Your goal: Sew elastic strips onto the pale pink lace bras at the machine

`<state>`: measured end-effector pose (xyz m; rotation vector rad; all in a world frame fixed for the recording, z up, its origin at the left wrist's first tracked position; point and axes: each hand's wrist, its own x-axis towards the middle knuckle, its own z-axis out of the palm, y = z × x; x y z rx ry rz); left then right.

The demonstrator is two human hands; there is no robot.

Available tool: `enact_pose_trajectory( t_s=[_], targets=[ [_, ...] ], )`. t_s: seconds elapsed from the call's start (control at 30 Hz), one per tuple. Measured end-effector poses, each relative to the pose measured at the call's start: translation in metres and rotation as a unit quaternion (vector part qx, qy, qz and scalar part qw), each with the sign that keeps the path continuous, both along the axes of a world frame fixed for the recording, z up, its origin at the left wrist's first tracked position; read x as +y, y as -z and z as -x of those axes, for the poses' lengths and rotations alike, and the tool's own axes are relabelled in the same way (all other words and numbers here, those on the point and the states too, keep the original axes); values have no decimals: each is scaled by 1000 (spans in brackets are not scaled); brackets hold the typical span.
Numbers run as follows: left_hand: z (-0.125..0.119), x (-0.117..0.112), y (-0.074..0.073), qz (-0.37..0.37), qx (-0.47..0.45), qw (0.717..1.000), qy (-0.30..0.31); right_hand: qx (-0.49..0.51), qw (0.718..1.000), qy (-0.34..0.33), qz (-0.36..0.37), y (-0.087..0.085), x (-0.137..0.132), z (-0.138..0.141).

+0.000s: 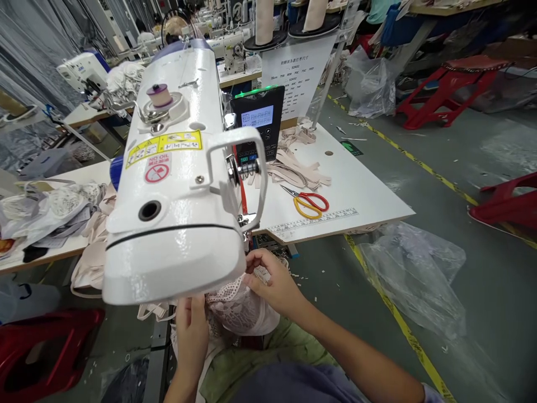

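Note:
A large white sewing machine (176,184) fills the middle of the view and hides the needle area. Below its head, both hands hold a piece of pale pink lace fabric (237,308). My left hand (192,327) grips the fabric's near edge, thumb on top. My right hand (272,282) pinches the lace next to the machine's needle end, fingers curled on it. The fabric hangs over my lap.
Red-and-yellow scissors (308,202) and a heap of beige straps (297,165) lie on the white table (361,190). A black control panel (258,120) stands behind. Bagged fabric (46,210) lies at left. Red stools (451,84) and clear plastic (415,274) sit on the floor.

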<state>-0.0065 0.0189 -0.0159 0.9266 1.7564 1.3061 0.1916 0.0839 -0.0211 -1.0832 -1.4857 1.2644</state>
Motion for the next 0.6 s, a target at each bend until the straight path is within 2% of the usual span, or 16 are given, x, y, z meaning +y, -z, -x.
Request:
enact_pose_trajectory(
  t_s=[0.1,0.23,0.33,0.43,0.53,0.6],
  targets=[
    [-2,3,-7,-17,8,1000,20,5,1000,-2,6,-2,-1,4],
    [-6,3,-15,-21,24,998,51,35,997,-17,64,-5,-2,11],
    [-13,-6,-23,-25,21,997,69,91,989,-27,113,-5,-5,8],
    [-21,-21,-28,-20,15,996,87,134,974,-78,167,-3,-15,-6],
    [-22,-28,-24,15,3,992,128,149,963,-107,197,0,-27,-24],
    [-15,-27,-15,51,-1,980,192,151,962,-103,202,3,-34,-31]
  ],
)
